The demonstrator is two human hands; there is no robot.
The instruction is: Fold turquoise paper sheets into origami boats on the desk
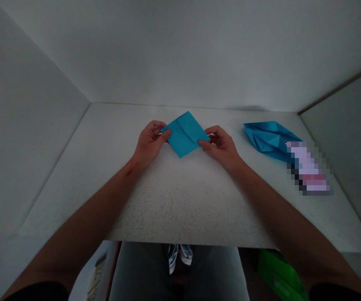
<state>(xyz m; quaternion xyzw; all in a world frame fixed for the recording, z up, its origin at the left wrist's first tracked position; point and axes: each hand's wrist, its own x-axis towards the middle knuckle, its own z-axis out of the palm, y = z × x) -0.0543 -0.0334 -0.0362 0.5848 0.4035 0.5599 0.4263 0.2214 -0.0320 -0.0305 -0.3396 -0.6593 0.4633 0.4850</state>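
Observation:
A folded square of blue paper (185,133) is held between my two hands, turned so its corners point up, down and sideways. A crease or flap edge runs across its face. My left hand (151,140) pinches the left corner, thumb on top and fingers behind. At the right corner my right hand (220,145) grips it the same way, with the thumb on the front. The fingers behind the paper are partly hidden.
To the right on the white speckled tabletop (174,205) lies a folded blue paper shape (271,138), partly covered by a blurred-out phone-like object (310,169). White walls (180,54) close in the back and left. Below the front edge sits a green bag-like item (279,274).

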